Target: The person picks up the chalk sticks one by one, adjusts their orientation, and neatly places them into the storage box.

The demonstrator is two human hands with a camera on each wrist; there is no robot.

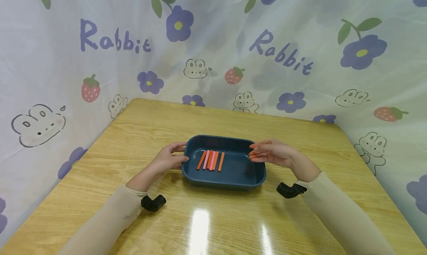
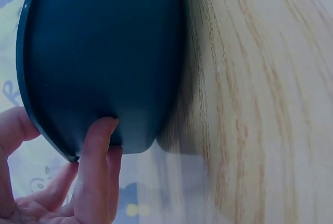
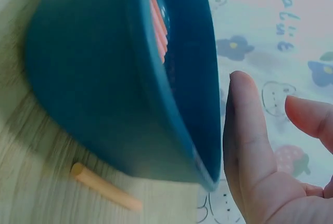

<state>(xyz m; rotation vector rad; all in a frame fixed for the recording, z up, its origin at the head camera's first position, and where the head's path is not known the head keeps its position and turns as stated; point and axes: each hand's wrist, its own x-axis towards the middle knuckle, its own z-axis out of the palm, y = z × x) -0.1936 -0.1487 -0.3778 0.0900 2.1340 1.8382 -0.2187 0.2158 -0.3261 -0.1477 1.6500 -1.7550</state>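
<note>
A dark blue plastic bin [image 1: 220, 185] stands on the wooden table. Inside, toward its left half, several short round sticks [image 1: 211, 161] in red, pink and orange lie side by side. My left hand [image 1: 168, 158] holds the bin's left end; in the left wrist view its fingers [image 2: 96, 151] lie against the outer wall, with another digit at the rim. At the right end is my right hand [image 1: 271, 153], fingers nearly straight and close by the rim, thumb apart, holding nothing. A lone orange stick [image 3: 106, 187] lies on the table outside the bin in the right wrist view.
The wooden table [image 1: 160, 118] is backed and flanked by a printed curtain [image 1: 213, 36] with rabbits, flowers and strawberries. A black wrist mount [image 1: 153, 203] sits at the left sleeve, another black mount [image 1: 291, 190] at the right sleeve.
</note>
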